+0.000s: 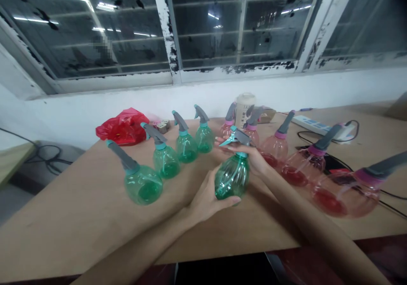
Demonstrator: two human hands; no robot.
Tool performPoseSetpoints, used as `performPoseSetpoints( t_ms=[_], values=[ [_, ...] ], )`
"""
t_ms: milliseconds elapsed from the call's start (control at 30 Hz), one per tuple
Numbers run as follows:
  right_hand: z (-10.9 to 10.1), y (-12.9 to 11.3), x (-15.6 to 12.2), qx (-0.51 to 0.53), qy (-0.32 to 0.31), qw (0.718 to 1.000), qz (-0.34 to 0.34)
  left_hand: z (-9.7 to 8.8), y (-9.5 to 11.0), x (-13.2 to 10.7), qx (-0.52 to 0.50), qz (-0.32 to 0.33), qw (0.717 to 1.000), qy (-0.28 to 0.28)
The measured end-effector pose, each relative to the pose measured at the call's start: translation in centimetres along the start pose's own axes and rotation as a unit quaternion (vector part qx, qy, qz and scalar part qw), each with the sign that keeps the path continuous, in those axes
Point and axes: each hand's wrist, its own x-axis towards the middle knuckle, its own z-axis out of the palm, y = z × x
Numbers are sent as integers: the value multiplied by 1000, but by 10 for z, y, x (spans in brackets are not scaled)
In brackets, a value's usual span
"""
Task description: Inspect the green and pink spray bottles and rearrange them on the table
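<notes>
A green spray bottle [233,175] with a grey trigger head is held above the wooden table [79,217], in the middle of the view. My left hand [208,198] cups the bottle's round base from below, fingers curled round it. My right hand [251,156] is wrapped round the bottle's neck just under the trigger head. To the left stands a row of several green spray bottles [141,183]. To the right runs a row of several pink spray bottles [346,192].
A red plastic bag [122,126] lies at the back left by the wall. A white cup [244,107] stands at the back. A white power strip [313,125] with black cables lies at the back right. Windows run above the wall.
</notes>
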Motion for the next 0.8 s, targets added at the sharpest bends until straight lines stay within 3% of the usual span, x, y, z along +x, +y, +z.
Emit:
performPoseSetpoints(
  t_ms=[300,433,500,667,800],
  values=[
    [-9,10,-6,76,32,997,14,-10,6,-1,-1,12,997,-70],
    [-16,21,-4,142,48,988,41,-13,5,-1,-9,-17,997,-80],
    [-16,23,-3,169,55,983,46,-12,0,1,-30,-42,998,-43],
    [-8,17,-8,192,34,980,33,-5,-21,10,-112,-100,981,120],
    [1,9,-15,149,27,988,10,-4,-31,17,-157,-118,964,178]
  ],
)
